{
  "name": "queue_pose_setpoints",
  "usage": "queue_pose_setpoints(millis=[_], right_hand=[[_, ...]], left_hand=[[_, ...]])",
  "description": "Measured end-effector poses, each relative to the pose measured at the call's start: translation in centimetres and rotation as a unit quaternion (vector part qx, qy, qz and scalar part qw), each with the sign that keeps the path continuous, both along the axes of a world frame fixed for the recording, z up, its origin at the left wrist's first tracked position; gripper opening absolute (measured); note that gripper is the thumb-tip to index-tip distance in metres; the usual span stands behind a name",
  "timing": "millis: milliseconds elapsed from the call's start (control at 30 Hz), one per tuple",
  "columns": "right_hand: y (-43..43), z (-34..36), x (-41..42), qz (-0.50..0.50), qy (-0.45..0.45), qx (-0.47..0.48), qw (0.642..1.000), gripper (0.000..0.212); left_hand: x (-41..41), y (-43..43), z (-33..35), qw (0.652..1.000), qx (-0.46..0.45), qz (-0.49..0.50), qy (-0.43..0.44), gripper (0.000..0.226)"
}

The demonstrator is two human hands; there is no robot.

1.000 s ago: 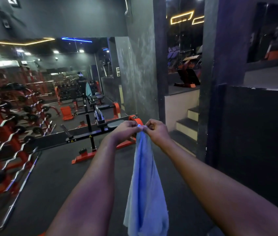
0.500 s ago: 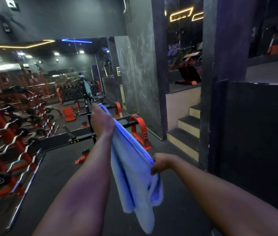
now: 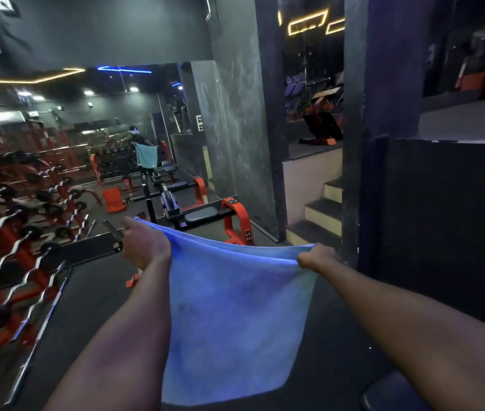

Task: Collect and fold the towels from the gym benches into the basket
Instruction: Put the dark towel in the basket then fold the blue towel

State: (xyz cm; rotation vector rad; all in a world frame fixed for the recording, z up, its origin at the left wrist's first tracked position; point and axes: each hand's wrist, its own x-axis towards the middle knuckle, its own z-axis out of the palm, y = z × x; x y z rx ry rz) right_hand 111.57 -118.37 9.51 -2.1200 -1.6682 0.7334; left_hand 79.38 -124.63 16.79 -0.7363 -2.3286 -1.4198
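Observation:
A light blue towel (image 3: 235, 315) hangs doubled over in front of me, spread wide between both hands. My left hand (image 3: 144, 247) grips its upper left corner and my right hand (image 3: 313, 256) grips its upper right corner at about the same height. The towel's lower edge falls between my forearms. No basket is in view.
A rack of curl bars with orange frames (image 3: 12, 241) lines the left side. An orange and black bench machine (image 3: 205, 216) stands ahead by a wall mirror. Steps (image 3: 321, 212) rise at the right beside a dark pillar (image 3: 380, 129). A dark padded edge (image 3: 389, 393) shows at bottom right.
My hands have parted sideways: from pinching the towel together, then left high and right low, to holding it stretched wide and level.

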Motion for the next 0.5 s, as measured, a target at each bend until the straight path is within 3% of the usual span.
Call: queue_pose_setpoints(millis=[133, 233, 367, 500], right_hand=[[0.9, -0.5, 0.0, -0.141, 0.096, 0.111, 0.979, 0.037], [1.1, -0.9, 0.0, -0.183, -0.003, 0.145, 0.972, 0.037], [0.7, -1.0, 0.3, -0.109, -0.224, 0.135, 0.959, 0.037], [0.7, -1.3, 1.6, -0.112, -0.290, 0.074, 0.947, 0.039]], left_hand=[[0.4, -0.6, -1.5, 1.000, -0.013, -0.017, -0.008, 0.025], [1.3, -1.0, -2.3, 0.999, -0.008, -0.039, 0.001, 0.032], [1.8, -1.6, -3.6, 0.999, 0.008, -0.052, -0.014, 0.025], [1.7, -2.1, -4.0, 0.998, 0.040, -0.054, -0.013, 0.021]])
